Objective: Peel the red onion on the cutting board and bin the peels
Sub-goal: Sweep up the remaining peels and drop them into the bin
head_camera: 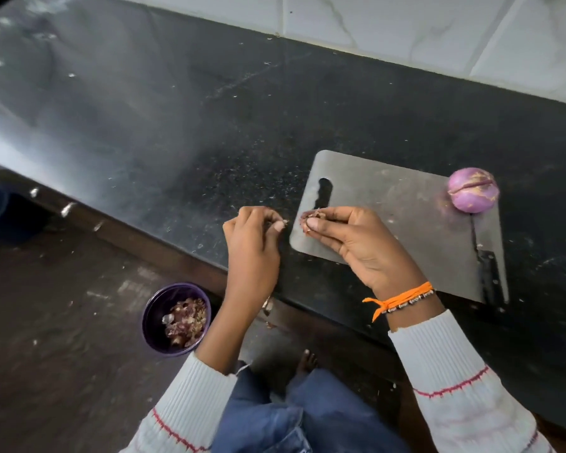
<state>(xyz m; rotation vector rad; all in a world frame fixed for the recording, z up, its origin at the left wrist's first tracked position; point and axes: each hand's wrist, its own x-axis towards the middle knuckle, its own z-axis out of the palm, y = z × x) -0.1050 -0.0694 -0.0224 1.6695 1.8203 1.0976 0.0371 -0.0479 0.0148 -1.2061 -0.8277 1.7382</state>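
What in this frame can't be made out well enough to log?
All in the head view:
- Knife: blurred, blade edge unclear.
- Peel scraps in the right hand: mostly covered by its fingers.
- Left hand: pinched contents too small to identify.
- Purple bin: contents blurred.
- Onion: underside hidden.

We have one view only, worn on the person's head, looking steeply down and forward from standing height. It sits close above both hands, whose fingertips (pixel 279 225) fall near the frame's middle. Beyond the fingertips the countertop (pixel 164 125) runs back to a tiled wall (pixel 406 31); below them we see floor (pixel 62 322).
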